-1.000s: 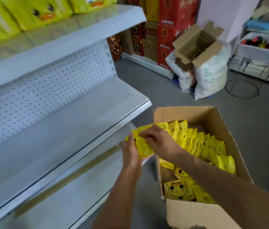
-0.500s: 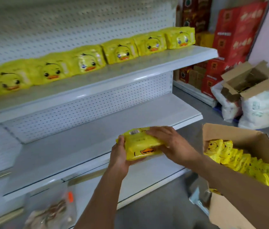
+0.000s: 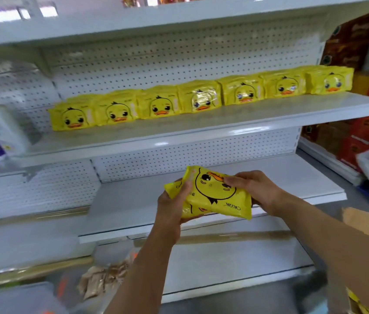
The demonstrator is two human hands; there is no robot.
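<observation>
Above the near edge of the bare middle shelf (image 3: 133, 200), held up: yellow duck packs (image 3: 215, 196), long axis left to right, duck print upside down, tuft pointing near. Gripped at the left end by the left hand (image 3: 174, 205), pinched at the far edge by the right hand (image 3: 256, 189). Open shelf room beyond; cardboard box (image 3: 364, 225) near right.

Both bare forearms reach forward, left hand (image 3: 171, 203) and right hand (image 3: 256, 189) facing each other, curled fingers gripping opposite ends of stacked yellow plastic duck-face packets (image 3: 215, 197).
</observation>
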